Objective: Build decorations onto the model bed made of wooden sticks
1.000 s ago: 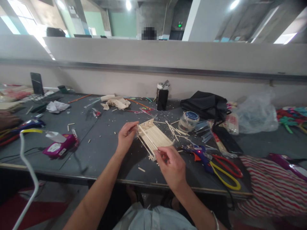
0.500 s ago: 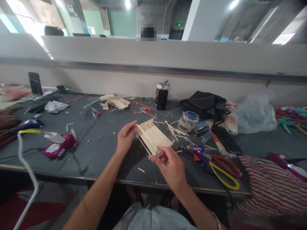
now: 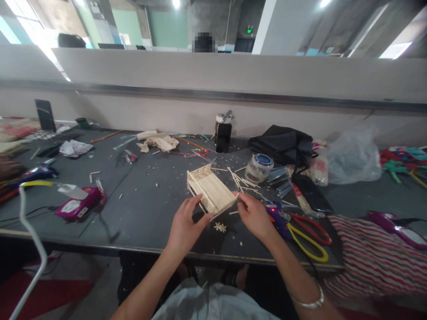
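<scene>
A small model made of thin wooden sticks (image 3: 216, 189), with a slatted floor and low rails, sits tilted between my hands over the dark table. My left hand (image 3: 188, 220) grips its near left corner, thumb and fingers on either side of the edge. At its right corner, the fingertips of my right hand (image 3: 255, 215) are pinched together on the frame. Just below the model lie small flower-shaped wooden pieces (image 3: 220, 227). Loose sticks (image 3: 245, 180) are scattered to the right of it.
Right of my right hand lie a glue gun (image 3: 278, 220) and scissors (image 3: 310, 240) with red and yellow handles. A lidded jar (image 3: 259, 168), a black bag (image 3: 283, 144) and an upright phone (image 3: 223, 137) stand farther back. A purple device (image 3: 80, 205) is at left; striped cloth (image 3: 360, 255) hangs at right.
My left hand has moved from the model's far left corner to its near left corner. My right hand has shifted right to the right corner. The flower-shaped pieces now show below the model.
</scene>
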`<state>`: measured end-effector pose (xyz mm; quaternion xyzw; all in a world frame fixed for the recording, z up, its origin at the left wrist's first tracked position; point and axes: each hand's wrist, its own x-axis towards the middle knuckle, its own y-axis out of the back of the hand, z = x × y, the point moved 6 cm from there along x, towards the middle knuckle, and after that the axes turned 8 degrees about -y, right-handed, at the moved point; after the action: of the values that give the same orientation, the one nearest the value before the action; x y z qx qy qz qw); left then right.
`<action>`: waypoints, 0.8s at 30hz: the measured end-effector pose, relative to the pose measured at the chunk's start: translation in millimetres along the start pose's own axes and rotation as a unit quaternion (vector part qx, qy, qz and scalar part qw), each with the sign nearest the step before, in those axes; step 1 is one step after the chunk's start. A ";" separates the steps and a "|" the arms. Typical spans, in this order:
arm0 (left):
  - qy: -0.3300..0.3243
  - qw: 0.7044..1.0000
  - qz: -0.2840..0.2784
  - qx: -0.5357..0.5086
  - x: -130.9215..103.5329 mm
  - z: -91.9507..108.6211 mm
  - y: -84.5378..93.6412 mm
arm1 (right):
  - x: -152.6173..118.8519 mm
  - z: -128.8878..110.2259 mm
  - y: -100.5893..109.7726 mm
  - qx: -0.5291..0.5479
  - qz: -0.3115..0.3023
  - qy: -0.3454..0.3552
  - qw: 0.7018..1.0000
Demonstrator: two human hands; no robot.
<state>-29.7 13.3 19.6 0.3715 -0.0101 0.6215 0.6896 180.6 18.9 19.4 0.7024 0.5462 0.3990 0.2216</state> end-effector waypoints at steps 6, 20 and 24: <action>-0.055 0.998 0.033 -0.007 21.8 -11.4 0.5 | -0.3 1.0 4.3 -0.008 -0.009 0.018 1.000; -0.051 0.998 0.041 -0.019 15.4 -25.1 3.8 | -10.7 8.8 13.2 -0.186 -0.089 0.170 0.964; -0.051 0.997 0.047 -0.023 13.5 -23.7 6.1 | -12.8 4.6 9.7 -0.151 -0.106 0.214 0.959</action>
<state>-42.5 36.9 11.9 0.3857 -0.0770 0.6333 0.6666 188.9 4.4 19.8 0.4969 0.5859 0.5920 0.2435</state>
